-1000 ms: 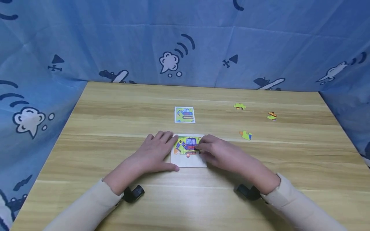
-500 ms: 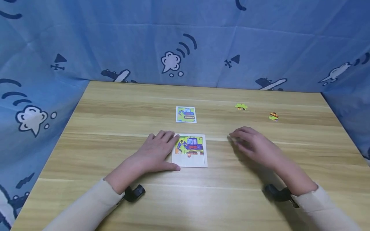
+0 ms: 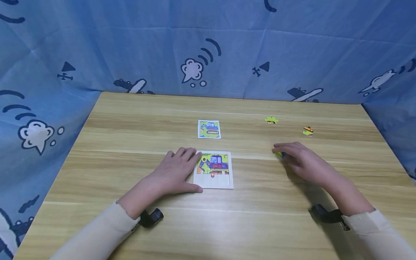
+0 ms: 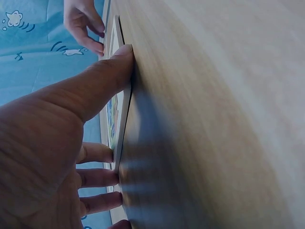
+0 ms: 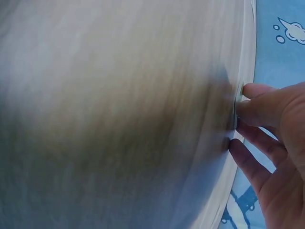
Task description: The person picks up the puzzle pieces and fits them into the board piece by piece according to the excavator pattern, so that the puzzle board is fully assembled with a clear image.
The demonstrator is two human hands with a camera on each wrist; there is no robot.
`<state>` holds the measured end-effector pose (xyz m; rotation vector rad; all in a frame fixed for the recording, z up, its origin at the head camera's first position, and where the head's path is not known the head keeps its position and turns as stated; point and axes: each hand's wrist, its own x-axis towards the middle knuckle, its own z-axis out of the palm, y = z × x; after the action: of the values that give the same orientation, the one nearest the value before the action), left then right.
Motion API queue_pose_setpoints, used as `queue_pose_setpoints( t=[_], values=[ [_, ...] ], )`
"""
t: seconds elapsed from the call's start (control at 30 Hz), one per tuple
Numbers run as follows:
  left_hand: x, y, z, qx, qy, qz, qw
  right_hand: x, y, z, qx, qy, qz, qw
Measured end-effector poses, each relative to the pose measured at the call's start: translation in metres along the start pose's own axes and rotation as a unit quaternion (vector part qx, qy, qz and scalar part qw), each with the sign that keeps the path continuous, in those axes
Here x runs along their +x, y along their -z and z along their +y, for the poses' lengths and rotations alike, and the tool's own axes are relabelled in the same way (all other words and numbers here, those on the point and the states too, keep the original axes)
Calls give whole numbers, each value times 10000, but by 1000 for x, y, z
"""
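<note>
Left hand (image 3: 176, 172) spread on the board (image 3: 218, 183); right of it, my right hand (image 3: 304, 161) half-covers a green piece (image 3: 278, 154), pinch unclear

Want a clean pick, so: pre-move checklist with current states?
1. Left grip on board, left side: ok.
2. Board's lower part free: ok, mostly bare white.
3. Right grip at near piece: ok. Near piece fully visible: not ok, fingers cover much of it.
4. Near piece pinched firmly: cannot tell.
5. Far piece and orange piece apart from fingers: ok.
6. Card uncovered: ok.
</note>
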<state>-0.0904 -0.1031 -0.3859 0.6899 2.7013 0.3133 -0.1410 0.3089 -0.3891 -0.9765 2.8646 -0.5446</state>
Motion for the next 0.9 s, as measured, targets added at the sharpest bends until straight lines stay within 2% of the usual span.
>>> queue_pose_setpoints(
  t=[0.33, 0.9],
  values=[
    [0, 1, 1, -38, -2, 29, 10000, 2, -1, -5, -323, 8, 200, 9993],
    [0, 0, 1, -98, 57, 6, 9999, 2, -5, -6, -437, 156, 522, 9976]
  ],
)
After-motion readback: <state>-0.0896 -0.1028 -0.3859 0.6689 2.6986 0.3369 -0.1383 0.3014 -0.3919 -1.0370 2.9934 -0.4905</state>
